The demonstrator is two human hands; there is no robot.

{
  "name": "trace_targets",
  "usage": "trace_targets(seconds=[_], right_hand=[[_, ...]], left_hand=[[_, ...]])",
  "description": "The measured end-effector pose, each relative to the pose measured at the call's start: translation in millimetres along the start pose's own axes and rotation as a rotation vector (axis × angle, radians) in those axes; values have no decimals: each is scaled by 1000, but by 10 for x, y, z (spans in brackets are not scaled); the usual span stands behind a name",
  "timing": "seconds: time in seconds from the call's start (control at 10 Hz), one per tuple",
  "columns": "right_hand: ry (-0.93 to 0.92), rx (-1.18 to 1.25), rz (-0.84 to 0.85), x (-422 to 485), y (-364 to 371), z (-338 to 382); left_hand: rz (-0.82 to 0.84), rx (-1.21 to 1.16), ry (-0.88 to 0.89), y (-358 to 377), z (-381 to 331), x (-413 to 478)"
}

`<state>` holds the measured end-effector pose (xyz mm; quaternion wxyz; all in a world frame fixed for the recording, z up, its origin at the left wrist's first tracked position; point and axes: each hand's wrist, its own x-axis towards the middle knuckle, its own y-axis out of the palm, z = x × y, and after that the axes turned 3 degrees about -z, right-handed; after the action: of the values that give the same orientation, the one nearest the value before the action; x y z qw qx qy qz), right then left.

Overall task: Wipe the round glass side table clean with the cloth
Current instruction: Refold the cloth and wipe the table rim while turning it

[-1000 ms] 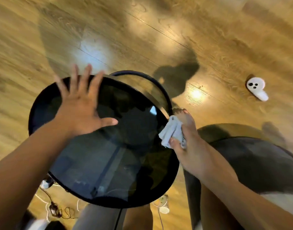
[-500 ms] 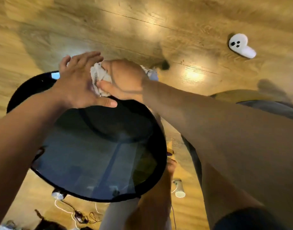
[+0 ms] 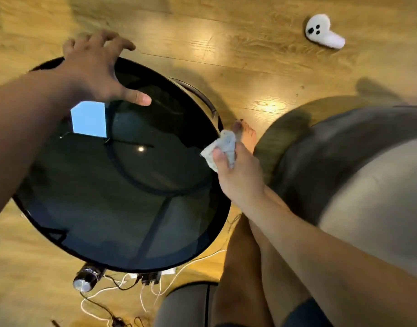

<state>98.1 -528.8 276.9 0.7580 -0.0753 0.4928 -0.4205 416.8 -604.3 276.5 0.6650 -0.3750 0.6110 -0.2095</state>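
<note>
The round dark glass side table point(image 3: 122, 208) fills the middle left of the head view, its black rim tilted toward me. My left hand point(image 3: 96, 67) rests on the far left rim with fingers spread and curled over the edge, holding nothing else. My right hand point(image 3: 238, 175) is at the right rim, shut on a crumpled white cloth point(image 3: 220, 149) that presses against the glass edge. A bright window reflection shows on the glass beneath my left forearm.
A white handheld controller point(image 3: 323, 33) lies on the wooden floor at the far right. A grey seat cushion point(image 3: 344, 185) sits right of the table. A dark bottle point(image 3: 88, 278) and white cables point(image 3: 132, 286) lie on the floor below the table's near edge.
My right hand with the cloth swept from the right rim to the far rim beside my left hand, then back to the right rim. My left hand stayed on the far left edge.
</note>
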Motion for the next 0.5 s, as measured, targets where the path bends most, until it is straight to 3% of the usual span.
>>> trace_targets(seconds=[0.2, 0.3, 0.4, 0.5], right_hand=[[-379, -16, 74, 979, -12, 803], [-308, 275, -2, 815, -13, 467], [89, 521, -118, -406, 295, -350], [349, 607, -59, -1134, 520, -597]], left_hand=[[-72, -61, 45, 134, 106, 5], [-16, -163, 25, 137, 64, 6], [111, -161, -40, -92, -5, 33], [116, -157, -21, -180, -116, 71]])
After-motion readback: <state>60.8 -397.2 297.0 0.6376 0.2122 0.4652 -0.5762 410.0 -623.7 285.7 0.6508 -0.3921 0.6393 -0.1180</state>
